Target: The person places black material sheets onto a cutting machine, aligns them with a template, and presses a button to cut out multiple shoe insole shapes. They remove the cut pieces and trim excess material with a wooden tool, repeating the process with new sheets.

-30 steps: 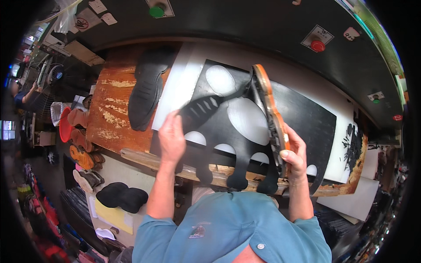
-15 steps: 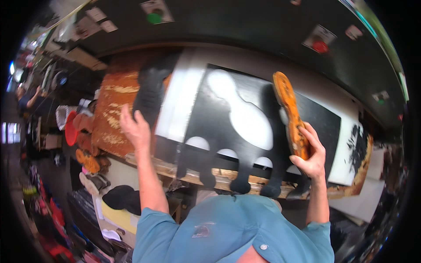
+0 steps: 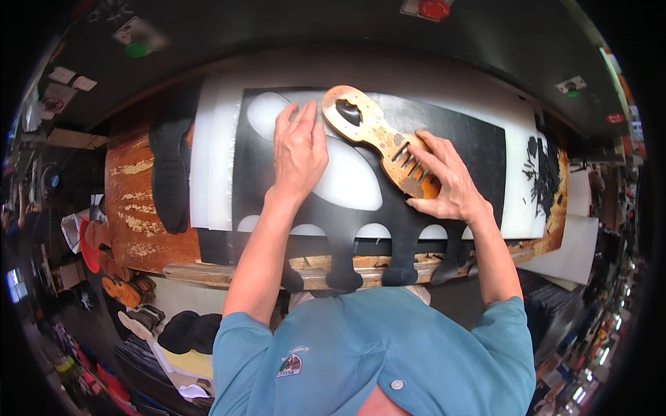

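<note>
A black rubber-like sheet [image 3: 466, 133] lies on white boards, with sole-shaped holes cut in it. My right hand [image 3: 449, 179] grips the wide end of a sole-shaped cutting die [image 3: 385, 141], orange-brown with a pale worn face, slots and an opening at its narrow end. The die is over the sheet, to the right of a large white hole [image 3: 350, 179]; whether it rests flat I cannot tell. Beside that hole my left hand [image 3: 301, 154] reaches over the sheet, fingers stretched out and holding nothing. Scalloped strips of the sheet hang over the near edge.
Black sole-shaped pieces [image 3: 171, 177] lie on the scratched wooden board [image 3: 130, 201] at left. Black scraps [image 3: 544, 173] are heaped at right. A dark machine beam [image 3: 277, 31] with green and red buttons spans the far side. More dies [image 3: 123, 291] sit at lower left.
The die has swung from on edge at the right to face up, further left over the sheet. My left hand has moved right, from the wooden board to the sheet. The view has shifted.
</note>
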Available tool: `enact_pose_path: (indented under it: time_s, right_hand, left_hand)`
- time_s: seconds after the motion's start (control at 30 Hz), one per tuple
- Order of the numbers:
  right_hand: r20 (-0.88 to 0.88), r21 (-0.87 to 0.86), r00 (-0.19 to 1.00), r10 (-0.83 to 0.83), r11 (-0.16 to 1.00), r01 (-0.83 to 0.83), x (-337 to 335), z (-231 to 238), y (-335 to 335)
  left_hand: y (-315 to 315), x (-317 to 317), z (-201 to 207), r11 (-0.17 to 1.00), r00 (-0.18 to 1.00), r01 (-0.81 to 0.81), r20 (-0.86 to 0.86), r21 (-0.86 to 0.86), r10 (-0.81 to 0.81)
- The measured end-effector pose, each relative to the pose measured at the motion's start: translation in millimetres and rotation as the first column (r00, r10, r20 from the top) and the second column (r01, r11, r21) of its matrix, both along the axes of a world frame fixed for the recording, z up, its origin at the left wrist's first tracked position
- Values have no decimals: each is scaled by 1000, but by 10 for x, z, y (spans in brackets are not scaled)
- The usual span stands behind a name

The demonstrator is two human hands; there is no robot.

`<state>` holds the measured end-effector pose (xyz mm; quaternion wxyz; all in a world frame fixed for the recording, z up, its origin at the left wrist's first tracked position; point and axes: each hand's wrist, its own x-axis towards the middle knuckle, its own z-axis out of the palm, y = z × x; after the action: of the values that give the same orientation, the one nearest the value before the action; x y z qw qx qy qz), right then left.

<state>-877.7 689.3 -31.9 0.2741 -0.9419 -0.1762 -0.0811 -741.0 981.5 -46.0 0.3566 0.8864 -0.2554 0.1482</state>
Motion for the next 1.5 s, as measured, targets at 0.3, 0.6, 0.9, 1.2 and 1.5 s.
enact_pose_path:
  time_s: [0.3,0.6,0.9,1.2,1.5]
  right_hand:
    - [58,237,958,-280,936,259,-348,-281,25]
    - [138,198,954,-267,951,237,-369,-289,43]
    - [253,376,865,-434,867,325,-672,-466,86]
    - [253,894,467,-847,389,222,-957,80,-798]
    - [222,834,397,-891,384,396,-1591,388,-2082]
  left_hand:
    - [77,52,-162,993,988,118,99,-6,-117]
    - [151,-59,-24,995,996,77,-40,-64,-79]
    - [569,-2045,-19,952,888,90,-409,-293,-210]
    - [397,-2135,-608,967,913,253,321,34,-251]
    - [221,-1959,-549,982,923,188,342,-7,-174]
